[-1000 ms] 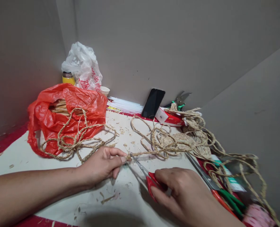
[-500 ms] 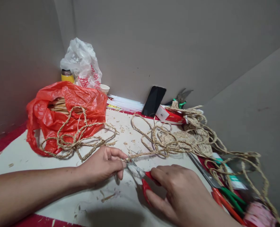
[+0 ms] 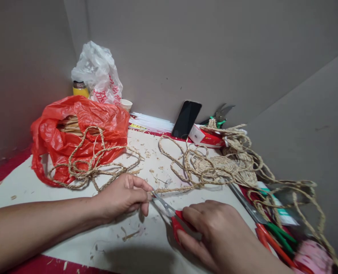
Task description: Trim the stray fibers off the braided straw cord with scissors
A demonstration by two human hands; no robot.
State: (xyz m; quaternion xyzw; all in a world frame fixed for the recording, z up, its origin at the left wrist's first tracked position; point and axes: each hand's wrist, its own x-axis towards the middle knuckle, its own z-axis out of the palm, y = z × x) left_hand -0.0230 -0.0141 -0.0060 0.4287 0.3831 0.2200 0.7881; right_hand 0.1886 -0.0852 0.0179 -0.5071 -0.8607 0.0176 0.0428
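My left hand (image 3: pixel 126 198) pinches a braided straw cord (image 3: pixel 176 189) near the middle of the table, thumb against forefinger. From there the cord runs right toward a tangle of the same braid. My right hand (image 3: pixel 214 228) grips small red-handled scissors (image 3: pixel 171 213), fingers through the loops. Their blade tips meet the cord right beside my left fingertips, and the blades look nearly closed. Another loose length of braid (image 3: pixel 91 171) lies behind my left hand, partly over a red plastic bag (image 3: pixel 106 114) that holds straw strips (image 3: pixel 70 125).
A phone (image 3: pixel 187 119) leans at the back beside a red box (image 3: pixel 211 139). Green-handled pruners (image 3: pixel 222 114) stand behind. At right lie a coiled straw piece (image 3: pixel 214 165) and large scissors (image 3: pixel 268 232). A white bag (image 3: pixel 99 72), a yellow jar (image 3: pixel 80 90) and a paper cup (image 3: pixel 126 104) stand back left.
The scissor blades have drawn closer together at the cord by my left fingertips. Both hands stay almost in place, and the view has shifted slightly.
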